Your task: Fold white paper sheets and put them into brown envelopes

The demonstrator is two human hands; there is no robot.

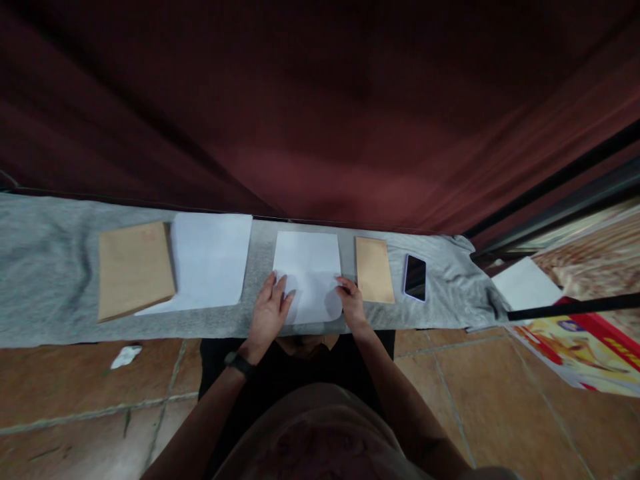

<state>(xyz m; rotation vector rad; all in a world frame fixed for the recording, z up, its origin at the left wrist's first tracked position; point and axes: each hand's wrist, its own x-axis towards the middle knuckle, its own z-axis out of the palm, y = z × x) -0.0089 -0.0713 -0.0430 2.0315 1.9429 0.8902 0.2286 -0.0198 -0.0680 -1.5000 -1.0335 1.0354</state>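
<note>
A white sheet of paper (309, 257) lies in front of me with a crease across its middle. My left hand (271, 308) rests on its left edge, fingers spread and thumb on the paper. At the right edge, my right hand (352, 303) pinches the sheet between thumb and fingers. Close by on the right is a single brown envelope (374, 270), lying flat. To the left, more white paper (213, 260) is spread out, partly covered by a stack of brown envelopes (134, 270).
A grey cloth (60, 267) covers the narrow table. A phone (415, 277) lies right of the single envelope. Dark red fabric (320, 133) hangs behind the table. On the right are a colourful box (585, 347) and a black bar (575, 307). Crumpled white paper (126, 357) lies on the tiled floor.
</note>
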